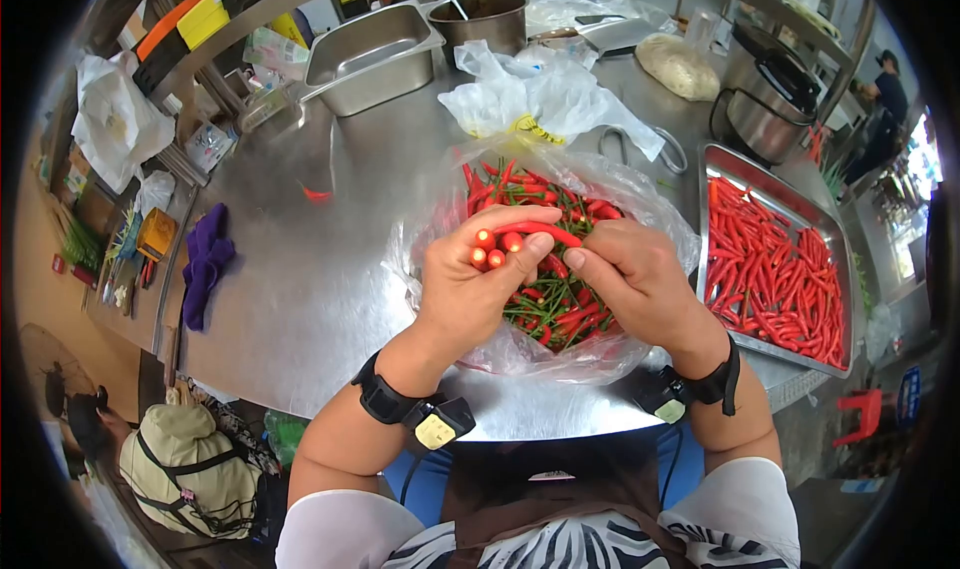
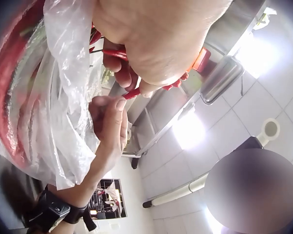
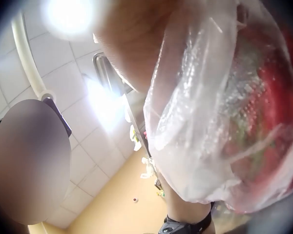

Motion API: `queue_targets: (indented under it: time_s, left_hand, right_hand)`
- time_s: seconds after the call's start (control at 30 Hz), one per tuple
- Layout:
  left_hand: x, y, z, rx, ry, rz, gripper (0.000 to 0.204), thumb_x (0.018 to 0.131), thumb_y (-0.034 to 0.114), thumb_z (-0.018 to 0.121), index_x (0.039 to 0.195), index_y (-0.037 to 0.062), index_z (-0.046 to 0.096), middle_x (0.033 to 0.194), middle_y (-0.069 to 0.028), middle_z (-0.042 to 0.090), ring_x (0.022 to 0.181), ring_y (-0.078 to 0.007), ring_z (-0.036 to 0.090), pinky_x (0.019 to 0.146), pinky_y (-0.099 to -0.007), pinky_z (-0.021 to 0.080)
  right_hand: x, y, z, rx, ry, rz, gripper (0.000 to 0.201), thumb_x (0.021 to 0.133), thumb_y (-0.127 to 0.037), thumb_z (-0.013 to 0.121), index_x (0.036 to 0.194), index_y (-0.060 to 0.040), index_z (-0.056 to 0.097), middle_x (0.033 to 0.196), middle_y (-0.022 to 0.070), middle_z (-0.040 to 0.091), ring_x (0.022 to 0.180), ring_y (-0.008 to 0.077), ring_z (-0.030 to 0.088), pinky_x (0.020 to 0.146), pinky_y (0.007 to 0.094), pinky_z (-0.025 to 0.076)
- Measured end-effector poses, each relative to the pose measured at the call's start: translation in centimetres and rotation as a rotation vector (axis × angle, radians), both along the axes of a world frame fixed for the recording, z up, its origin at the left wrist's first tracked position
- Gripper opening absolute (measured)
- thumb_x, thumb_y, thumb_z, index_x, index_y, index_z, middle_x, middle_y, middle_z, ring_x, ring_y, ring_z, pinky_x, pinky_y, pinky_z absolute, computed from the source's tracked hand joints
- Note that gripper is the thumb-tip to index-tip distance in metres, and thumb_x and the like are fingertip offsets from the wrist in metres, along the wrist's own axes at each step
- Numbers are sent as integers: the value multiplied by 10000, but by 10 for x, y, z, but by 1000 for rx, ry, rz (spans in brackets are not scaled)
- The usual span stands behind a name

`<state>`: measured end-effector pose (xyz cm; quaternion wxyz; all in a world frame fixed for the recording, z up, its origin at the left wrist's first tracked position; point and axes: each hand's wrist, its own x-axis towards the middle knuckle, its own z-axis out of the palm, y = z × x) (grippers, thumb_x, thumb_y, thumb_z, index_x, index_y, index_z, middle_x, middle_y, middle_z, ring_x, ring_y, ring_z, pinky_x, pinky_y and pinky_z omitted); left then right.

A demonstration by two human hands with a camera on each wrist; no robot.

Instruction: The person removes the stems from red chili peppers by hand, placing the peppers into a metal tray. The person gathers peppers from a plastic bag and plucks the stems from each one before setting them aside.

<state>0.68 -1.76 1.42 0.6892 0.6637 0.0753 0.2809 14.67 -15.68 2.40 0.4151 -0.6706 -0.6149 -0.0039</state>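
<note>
Above an open plastic bag of red chillies with green stems, the left hand holds several chillies, their cut or stemless ends facing the camera. One long chilli lies across from the left fingers and thumb to the right hand, whose thumb and fingers pinch its end. In the left wrist view a red chilli shows between the two hands. The bag hides most of the right hand's work in the right wrist view.
A metal tray of red chillies stands at the right, with scissors near it. Behind are a white bag, an empty steel pan, a pot and a cooker. A purple cloth lies left.
</note>
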Motion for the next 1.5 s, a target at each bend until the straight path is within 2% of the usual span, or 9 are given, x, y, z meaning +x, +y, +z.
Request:
queue_targets:
  time_s: [0.1,0.2,0.4,0.63,0.8,1.03,1.1,1.3,1.5]
  left_hand:
    - [10,5,-6,632,-313,172,204,893,39,664,1096,27,671,971,-82,682,860,-131,628,714,-256,514]
    - [8,2,-2,728,-346,139,168,883,16,659,1051,8,666,1083,-151,671,973,-207,639,812,-315,529]
    - [10,6,-5,-57,-368,157,151,988,65,468,1081,-29,539,1193,-217,616,1009,-276,652,851,-388,549]
    - [6,13,-8,-241,-181,26,161,975,132,563,1073,4,553,746,-10,549,598,-67,518,557,-249,476]
    - [5,5,-2,-136,-1,84,210,932,142,648,1084,2,614,747,37,565,575,-32,491,518,-199,426]
    - [5,4,-6,-2,41,-69,178,911,70,659,1083,26,652,848,16,624,718,-63,554,643,-209,458]
    - [11,7,-13,395,-219,65,172,860,25,700,1029,30,671,873,-40,657,747,-120,589,666,-237,472]
    - [6,-3,-7,572,-207,219,178,794,15,750,954,12,673,864,-86,665,754,-193,612,674,-290,490]
    - [1,4,-5,264,-241,281,64,900,49,654,946,8,672,1020,-108,650,848,-160,615,750,-273,495]
  right_hand:
    - [-6,-1,3,41,64,-34,307,883,-152,635,648,-12,496,589,140,486,545,333,493,531,439,383]
    - [-10,2,-1,67,135,-104,308,882,-155,635,646,-8,504,572,151,471,530,348,499,508,447,375]
    - [-7,4,-4,-111,-177,-201,205,807,-192,702,718,-41,597,711,120,582,706,324,589,649,438,430]
    - [-7,0,-3,-243,-326,-157,180,764,-196,731,849,-55,659,928,101,610,949,278,572,804,426,414]
    - [0,5,-7,175,-120,-145,125,805,-134,708,857,-41,642,729,115,576,711,318,585,647,418,449]
    - [-4,5,-8,116,-143,3,180,827,-144,688,761,-34,562,677,133,549,650,340,566,587,432,437]
    - [-6,3,-3,99,-172,-28,190,836,-130,668,733,-37,539,666,134,547,637,340,564,576,439,432]
    - [-15,2,-1,64,-136,-121,206,841,-108,652,704,-31,518,652,143,541,617,356,563,580,457,435]
    - [9,-1,1,200,-77,-242,128,826,-97,688,843,9,617,733,150,598,696,346,585,628,392,467]
